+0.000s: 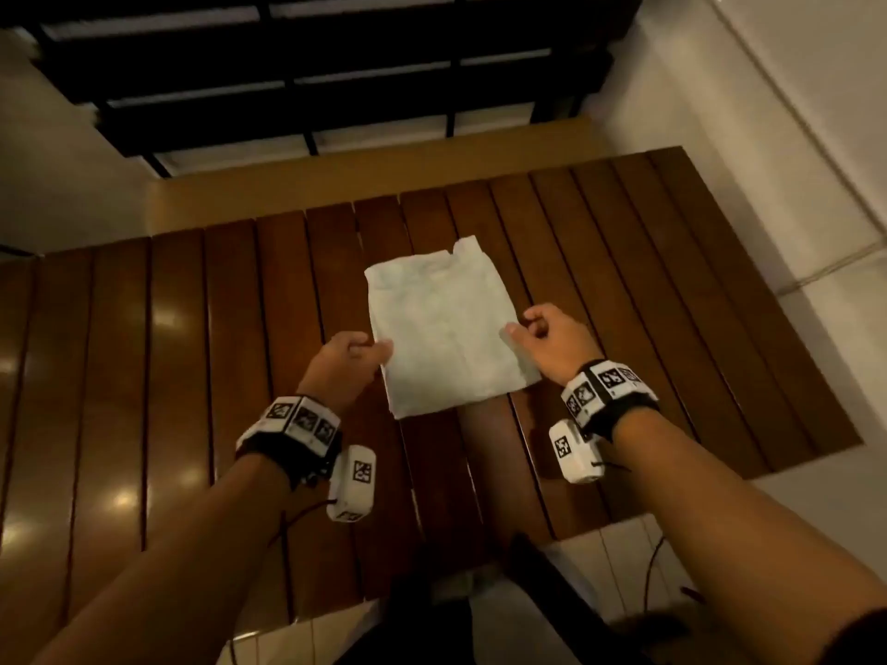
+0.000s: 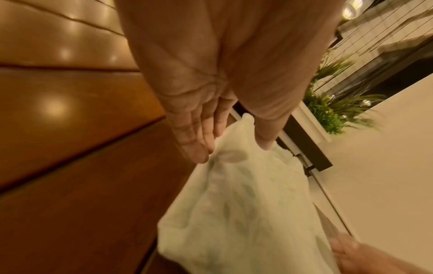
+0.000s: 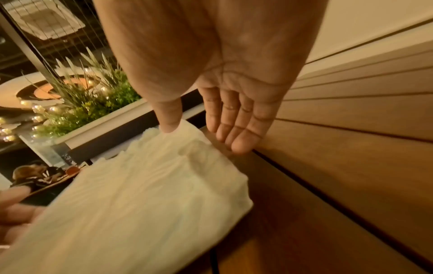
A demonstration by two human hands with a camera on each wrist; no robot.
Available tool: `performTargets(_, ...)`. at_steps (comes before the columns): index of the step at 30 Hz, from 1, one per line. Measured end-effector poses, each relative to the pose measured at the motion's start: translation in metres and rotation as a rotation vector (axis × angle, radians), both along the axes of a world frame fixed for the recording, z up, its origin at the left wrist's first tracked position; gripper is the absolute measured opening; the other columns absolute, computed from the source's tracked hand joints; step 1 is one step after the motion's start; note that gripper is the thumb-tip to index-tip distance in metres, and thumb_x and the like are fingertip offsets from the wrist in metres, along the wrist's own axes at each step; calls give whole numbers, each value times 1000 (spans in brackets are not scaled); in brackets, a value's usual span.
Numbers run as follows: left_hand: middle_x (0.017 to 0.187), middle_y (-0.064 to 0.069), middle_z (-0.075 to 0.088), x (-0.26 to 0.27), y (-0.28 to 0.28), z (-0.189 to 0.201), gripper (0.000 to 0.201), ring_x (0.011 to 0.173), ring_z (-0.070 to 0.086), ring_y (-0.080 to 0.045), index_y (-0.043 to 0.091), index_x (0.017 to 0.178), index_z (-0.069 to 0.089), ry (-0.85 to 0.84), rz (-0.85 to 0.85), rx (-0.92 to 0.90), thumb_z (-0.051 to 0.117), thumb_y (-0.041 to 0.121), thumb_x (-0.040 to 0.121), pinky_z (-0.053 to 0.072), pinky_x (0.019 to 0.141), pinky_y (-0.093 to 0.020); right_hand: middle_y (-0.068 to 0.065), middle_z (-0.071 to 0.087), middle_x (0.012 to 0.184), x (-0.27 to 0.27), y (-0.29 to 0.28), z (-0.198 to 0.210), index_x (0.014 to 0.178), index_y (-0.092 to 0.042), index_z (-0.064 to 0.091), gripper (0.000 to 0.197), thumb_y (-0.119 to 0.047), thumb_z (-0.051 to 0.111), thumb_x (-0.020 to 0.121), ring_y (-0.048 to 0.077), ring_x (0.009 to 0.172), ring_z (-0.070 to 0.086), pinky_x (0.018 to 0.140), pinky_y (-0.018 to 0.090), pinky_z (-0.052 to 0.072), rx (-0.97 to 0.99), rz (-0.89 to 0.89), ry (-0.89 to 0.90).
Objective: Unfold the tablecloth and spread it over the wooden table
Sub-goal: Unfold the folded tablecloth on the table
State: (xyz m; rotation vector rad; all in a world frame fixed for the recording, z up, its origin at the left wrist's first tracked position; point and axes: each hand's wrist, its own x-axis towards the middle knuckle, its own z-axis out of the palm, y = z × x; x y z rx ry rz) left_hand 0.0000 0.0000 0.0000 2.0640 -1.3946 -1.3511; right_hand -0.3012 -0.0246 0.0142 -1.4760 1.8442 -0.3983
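A folded white tablecloth [image 1: 446,324] lies as a flat rectangle over the middle of the slatted wooden table [image 1: 192,328]. My left hand [image 1: 379,352] pinches its left edge, thumb on top. My right hand [image 1: 518,326] pinches the right edge near a corner. In the left wrist view the tablecloth [image 2: 246,213] rises between the thumb and fingers of my left hand [image 2: 234,148]. In the right wrist view the thumb of my right hand [image 3: 199,135] touches the corner of the tablecloth [image 3: 145,194]; the outer fingers stay straight beside it, above the table [image 3: 351,166].
A black-framed glazed screen [image 1: 312,88] runs behind the table's far edge. A white wall [image 1: 768,136] and pale floor [image 1: 816,376] lie to the right. A planter with green plants [image 3: 89,111] stands beyond the far edge. Bare planks [image 2: 70,129] stretch to the left.
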Motion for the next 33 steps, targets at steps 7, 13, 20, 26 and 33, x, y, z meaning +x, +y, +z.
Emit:
performTargets(7, 122, -9, 70, -34, -55, -32, 58, 106, 69, -31, 13, 127, 61, -57, 245, 136, 75, 48, 83, 62, 91, -48, -9, 65, 84, 17, -82, -43, 85, -27, 57, 19, -41, 70, 87, 9, 74, 62, 55, 23, 41, 100, 151, -99)
performTargets(13, 112, -9, 73, -27, -115, -33, 46, 102, 69, -33, 13, 115, 66, -67, 310, 32, 74, 46, 84, 59, 92, -51, -11, 68, 87, 22, -147, -61, 94, -21, 63, 21, -38, 72, 87, 5, 78, 64, 59, 21, 47, 24, 170, -219)
performTargets(20, 110, 8, 74, -28, -83, 43, 24, 104, 71, -13, 24, 118, 67, 114, 163, -224, 70, 25, 95, 60, 86, -33, -21, 68, 101, 8, -123, 13, 118, -30, 62, 30, -36, 70, 90, -9, 90, 64, 65, 10, 51, -61, 219, -409)
performTargets(26, 111, 37, 70, -21, 40, 65, 31, 105, 67, 11, 60, 103, 69, 114, -196, -348, 76, 39, 81, 54, 88, -6, -16, 65, 104, -43, 3, 41, 104, -38, 64, 36, -11, 77, 83, 11, 99, 63, 83, 34, 53, -225, 444, -230)
performTargets(33, 138, 17, 66, -23, 143, 6, 68, 127, 63, -5, 36, 129, 69, -340, -789, -280, 88, 12, 68, 49, 109, -22, -14, 48, 100, -49, 118, -21, 100, -45, 64, 28, -18, 56, 97, 8, 94, 49, 86, 28, 47, -9, 523, 220)
